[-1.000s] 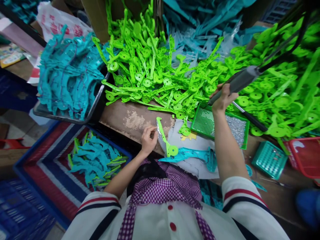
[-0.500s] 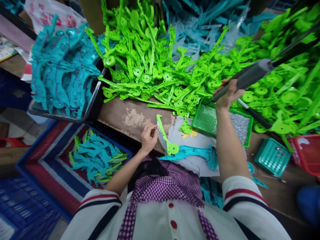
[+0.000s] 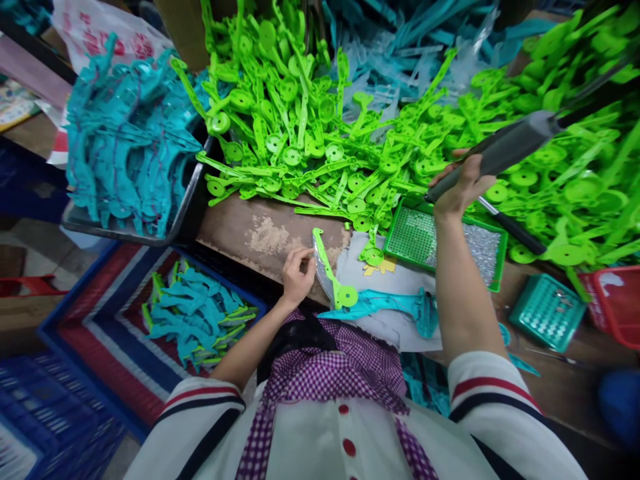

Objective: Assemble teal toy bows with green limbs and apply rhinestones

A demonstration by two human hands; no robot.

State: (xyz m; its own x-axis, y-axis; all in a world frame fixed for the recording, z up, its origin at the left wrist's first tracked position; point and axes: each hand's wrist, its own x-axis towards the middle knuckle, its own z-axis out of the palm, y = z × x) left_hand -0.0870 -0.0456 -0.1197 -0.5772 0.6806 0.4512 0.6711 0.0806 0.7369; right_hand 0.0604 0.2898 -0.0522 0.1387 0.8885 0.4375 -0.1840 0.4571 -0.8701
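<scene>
My left hand (image 3: 299, 275) pinches the edge of a toy-like plastic piece, with a bright green arm (image 3: 327, 267) and a clear curved blade along its outer side. That arm's round end overlaps a turquoise plastic part (image 3: 395, 305) lying on a grey cloth (image 3: 357, 263). My right hand (image 3: 463, 187) is wrapped around a grey electric screwdriver (image 3: 520, 143), held slanting. Its tip points down at the green perforated tray (image 3: 407, 233), and whether they touch is unclear. Small silvery screws (image 3: 483, 250) fill the tray's right side, partly hidden by my forearm.
Green plastic arms (image 3: 300, 120) are heaped across the back. Turquoise parts (image 3: 130, 133) stack in a black bin at left; a blue-rimmed crate (image 3: 65, 320) below holds turquoise-green pieces. At right are a black-handled tool (image 3: 517, 227), a teal tray (image 3: 547, 313) and a red basket (image 3: 620, 300).
My right hand and the screwdriver have shifted very slightly right, along with a small shift of the view. The left hand keeps its pinch on the plastic piece.
</scene>
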